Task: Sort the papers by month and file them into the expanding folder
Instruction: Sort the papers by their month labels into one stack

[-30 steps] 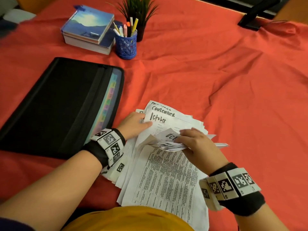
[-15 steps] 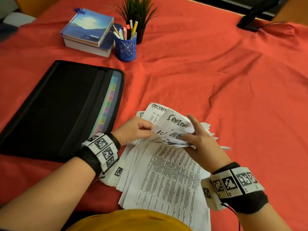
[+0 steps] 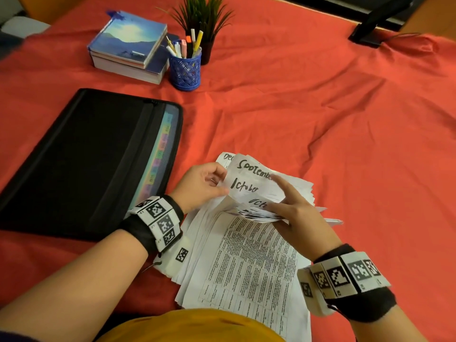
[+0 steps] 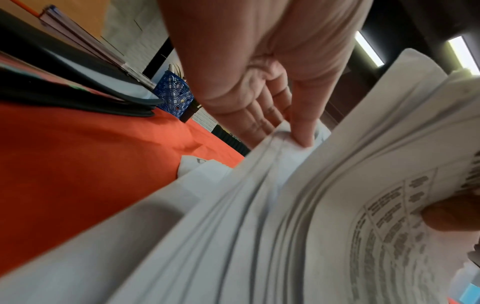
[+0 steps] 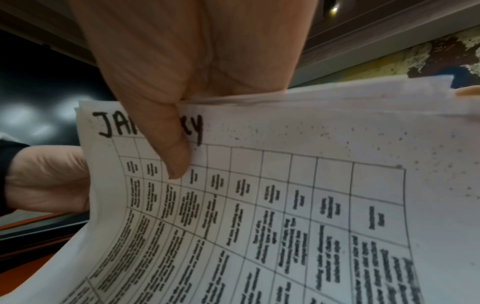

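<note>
Both hands work one stack of papers (image 3: 246, 255) lying on the table (image 3: 320, 119) just right of the expanding folder (image 3: 81, 156). Left hand (image 3: 202, 185) pinches the sheets' top-left corners, fanning them so the handwritten months (September, October) show. Right hand (image 3: 299, 213) curls under the lifted bundle, thumb (image 5: 171, 144) clamped on its January underside, index finger extended, probably to keep its place; folder lies tab edge toward the stack, nothing visibly filed yet.
</note>
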The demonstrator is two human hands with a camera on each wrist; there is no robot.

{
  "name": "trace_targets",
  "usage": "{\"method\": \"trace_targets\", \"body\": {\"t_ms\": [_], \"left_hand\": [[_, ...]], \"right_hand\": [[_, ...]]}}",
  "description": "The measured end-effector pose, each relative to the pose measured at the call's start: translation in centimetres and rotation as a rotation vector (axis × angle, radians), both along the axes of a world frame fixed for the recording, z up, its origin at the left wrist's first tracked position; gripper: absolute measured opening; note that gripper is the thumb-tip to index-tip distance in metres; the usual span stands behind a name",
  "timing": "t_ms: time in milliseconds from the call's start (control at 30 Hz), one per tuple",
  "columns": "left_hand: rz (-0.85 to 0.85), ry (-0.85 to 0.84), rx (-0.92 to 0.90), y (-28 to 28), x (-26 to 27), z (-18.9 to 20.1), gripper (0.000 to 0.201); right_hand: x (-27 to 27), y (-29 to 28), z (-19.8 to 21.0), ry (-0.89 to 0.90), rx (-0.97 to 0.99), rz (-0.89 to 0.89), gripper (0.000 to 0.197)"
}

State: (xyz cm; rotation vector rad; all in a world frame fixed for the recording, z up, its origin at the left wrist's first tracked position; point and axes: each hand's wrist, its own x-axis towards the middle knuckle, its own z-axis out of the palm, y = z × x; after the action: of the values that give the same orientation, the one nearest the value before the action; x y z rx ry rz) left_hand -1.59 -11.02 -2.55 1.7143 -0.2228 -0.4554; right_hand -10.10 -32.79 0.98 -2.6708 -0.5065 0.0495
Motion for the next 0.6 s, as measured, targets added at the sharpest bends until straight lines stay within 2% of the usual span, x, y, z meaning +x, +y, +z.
{"method": "trace_targets", "body": {"t_ms": [100, 200, 300, 433, 600], "left_hand": [[-0.009, -0.043, 0.015, -0.15, -0.03, -0.71, 0.024], [0.003, -0.04, 0.032, -0.25, -0.2, -0.73, 0.028], [0.03, -0.042, -0.013, -0.37, -0.32, -0.29, 0.013], [0.004, -0.068, 0.018, -0.36, -0.17, -0.15, 0.027], [-0.046, -0.045, 0.017, -0.46, -0.18, 0.03, 0.054]], "right_hand": [[0.04, -0.19, -0.17, -0.007, -0.007, -0.01, 0.03], [-0.14, -0.38, -0.77, -0.019, -0.017, 0.001, 0.03], [-0.26, -0.44, -0.71, -0.041, -0.047, 0.013, 0.035], [-0.28, -0.51, -0.48, -0.064, -0.027, 0.016, 0.032], [0.09, -0.31, -0.34, 0.016, 0.007, -0.024, 0.027]]}}
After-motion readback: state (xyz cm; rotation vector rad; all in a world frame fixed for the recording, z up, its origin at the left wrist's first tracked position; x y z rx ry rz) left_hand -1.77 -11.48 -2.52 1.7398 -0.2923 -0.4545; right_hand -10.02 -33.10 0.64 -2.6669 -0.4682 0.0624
